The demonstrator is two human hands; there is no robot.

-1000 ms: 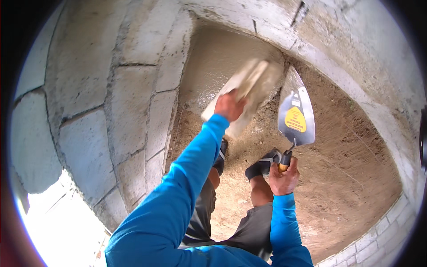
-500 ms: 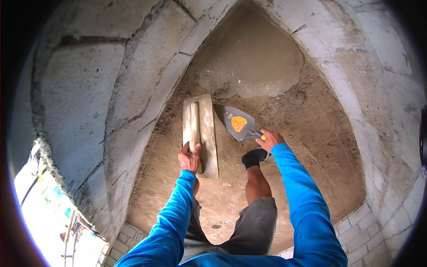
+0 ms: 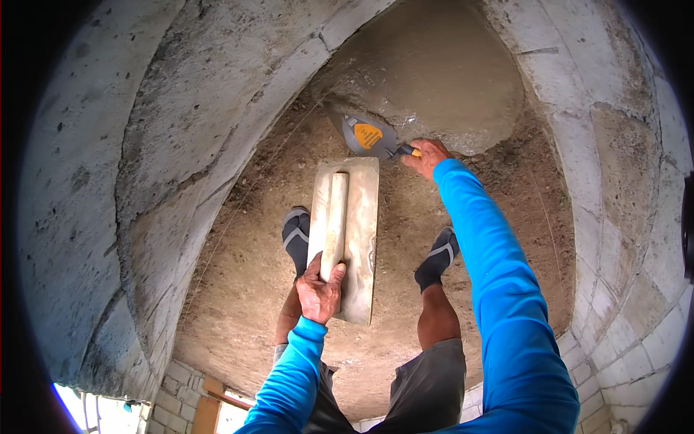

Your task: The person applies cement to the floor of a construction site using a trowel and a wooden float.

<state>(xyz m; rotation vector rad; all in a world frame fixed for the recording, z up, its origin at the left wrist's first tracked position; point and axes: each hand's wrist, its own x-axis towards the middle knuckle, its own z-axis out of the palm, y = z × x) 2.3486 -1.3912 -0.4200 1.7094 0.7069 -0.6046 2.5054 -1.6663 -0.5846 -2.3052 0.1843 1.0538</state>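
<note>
My left hand (image 3: 320,291) is closed round the near end of the handle of a flat rectangular float (image 3: 361,239), whose pale, mortar-stained board faces up above the dirt floor. My right hand (image 3: 426,155) grips the yellow-and-black handle of a pointed trowel (image 3: 383,137). An orange sticker marks its grey blade, which points left. The blade lies at the near edge of a wet patch of grey mortar (image 3: 448,79), just past the far end of the float. Whether the blade's underside touches the mortar is hidden.
Block walls rise on both sides, the left wall (image 3: 181,108) and the right wall (image 3: 607,166), narrowing toward the far end. My feet, in dark shoes (image 3: 437,257), stand apart on the bare dirt floor (image 3: 253,304). A thin string (image 3: 242,206) runs along the left side.
The trowel has moved forward and slightly left to the mortar's edge. The float has shifted a little right and nearer. My left foot now shows beside it.
</note>
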